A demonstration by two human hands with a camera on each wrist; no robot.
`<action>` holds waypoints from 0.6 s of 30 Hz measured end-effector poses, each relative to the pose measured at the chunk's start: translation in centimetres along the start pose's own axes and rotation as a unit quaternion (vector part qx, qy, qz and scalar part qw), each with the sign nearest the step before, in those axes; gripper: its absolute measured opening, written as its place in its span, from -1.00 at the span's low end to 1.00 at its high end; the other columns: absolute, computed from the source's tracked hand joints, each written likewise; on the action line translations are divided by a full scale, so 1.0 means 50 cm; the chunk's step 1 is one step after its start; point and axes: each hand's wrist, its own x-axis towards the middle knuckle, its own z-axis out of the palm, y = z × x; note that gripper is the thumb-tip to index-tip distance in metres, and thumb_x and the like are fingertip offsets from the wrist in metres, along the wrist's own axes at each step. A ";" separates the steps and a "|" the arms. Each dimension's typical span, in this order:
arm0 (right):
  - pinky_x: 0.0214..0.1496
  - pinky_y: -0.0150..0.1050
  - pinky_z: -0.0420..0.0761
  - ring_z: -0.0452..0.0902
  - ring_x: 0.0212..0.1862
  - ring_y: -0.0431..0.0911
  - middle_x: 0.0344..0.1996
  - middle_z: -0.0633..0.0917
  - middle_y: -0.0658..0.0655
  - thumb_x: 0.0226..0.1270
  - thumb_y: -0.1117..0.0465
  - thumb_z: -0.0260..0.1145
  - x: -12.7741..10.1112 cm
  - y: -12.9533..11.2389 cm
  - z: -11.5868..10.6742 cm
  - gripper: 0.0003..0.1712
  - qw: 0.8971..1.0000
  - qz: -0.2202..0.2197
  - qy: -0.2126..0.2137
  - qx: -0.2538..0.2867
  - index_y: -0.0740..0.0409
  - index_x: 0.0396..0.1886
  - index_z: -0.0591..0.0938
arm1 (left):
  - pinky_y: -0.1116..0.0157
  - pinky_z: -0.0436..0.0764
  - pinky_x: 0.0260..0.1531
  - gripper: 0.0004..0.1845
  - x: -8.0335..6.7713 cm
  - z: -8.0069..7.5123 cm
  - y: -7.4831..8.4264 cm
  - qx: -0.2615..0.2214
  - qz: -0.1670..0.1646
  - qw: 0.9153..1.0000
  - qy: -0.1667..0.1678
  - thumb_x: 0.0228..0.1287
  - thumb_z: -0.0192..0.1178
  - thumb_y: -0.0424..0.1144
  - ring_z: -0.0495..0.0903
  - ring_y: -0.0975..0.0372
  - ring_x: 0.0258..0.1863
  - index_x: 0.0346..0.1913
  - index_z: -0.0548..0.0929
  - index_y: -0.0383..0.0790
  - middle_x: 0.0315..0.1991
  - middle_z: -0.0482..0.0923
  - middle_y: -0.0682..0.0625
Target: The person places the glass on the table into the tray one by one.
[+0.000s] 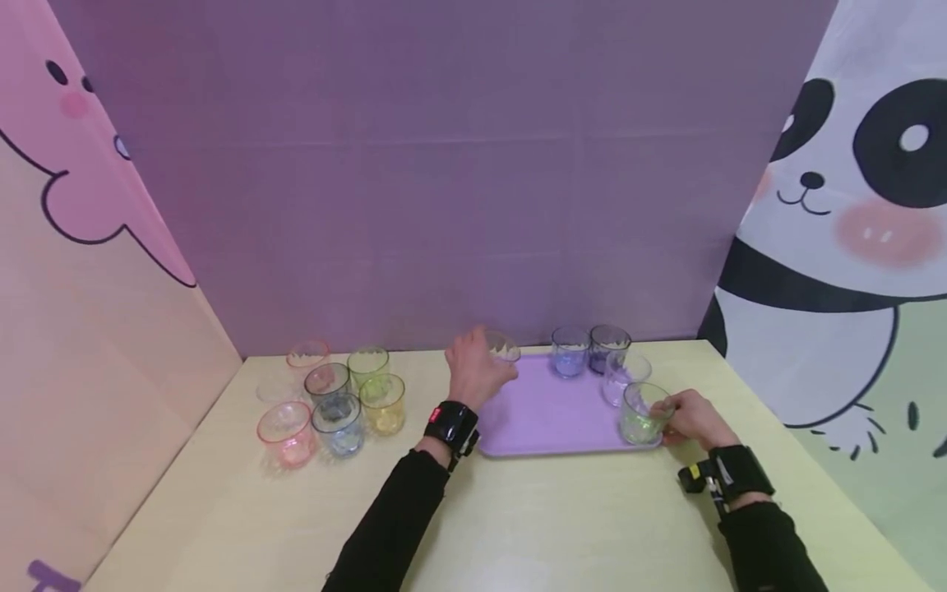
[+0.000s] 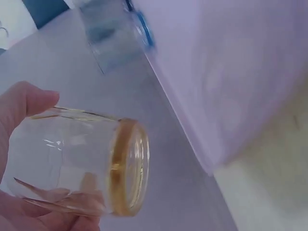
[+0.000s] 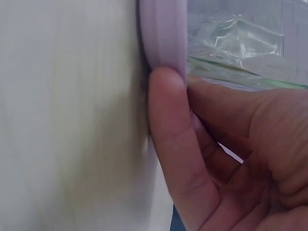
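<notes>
My left hand [image 1: 476, 370] grips a clear glass [image 2: 82, 161] with an amber rim, at the tray's back left corner. Thumb and fingers lie on opposite sides of that glass in the left wrist view. At the front right corner of the lilac tray [image 1: 547, 415], my right hand [image 1: 691, 418] pinches the tray's rim [image 3: 163, 33], one fingertip against its outer side. Beside those fingers a green-rimmed glass [image 1: 642, 419] stands on the tray. Behind it are a pale purple glass [image 1: 621, 380], a blue glass [image 1: 570, 355] and a dark-rimmed glass [image 1: 609, 349].
Left of the tray stands a cluster of several glasses, among them a red-rimmed glass [image 1: 287, 440], a blue-tinted glass [image 1: 340, 427] and a yellow glass [image 1: 383, 407]. A purple backdrop [image 1: 459, 181] rises at the table's far edge, with printed panels on both sides.
</notes>
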 end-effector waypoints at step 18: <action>-0.44 -0.22 0.72 0.64 -0.50 -0.13 -0.11 0.66 0.51 -0.17 0.61 0.22 -0.010 -0.005 0.002 -0.53 1.000 -0.006 0.008 0.010 0.61 -0.10 0.61 | 0.26 0.62 -0.15 -0.17 -0.032 0.055 0.084 -0.103 0.015 0.992 -0.073 -0.20 0.52 0.00 0.53 0.14 -0.13 0.23 0.47 -0.18 0.13 0.38 -0.10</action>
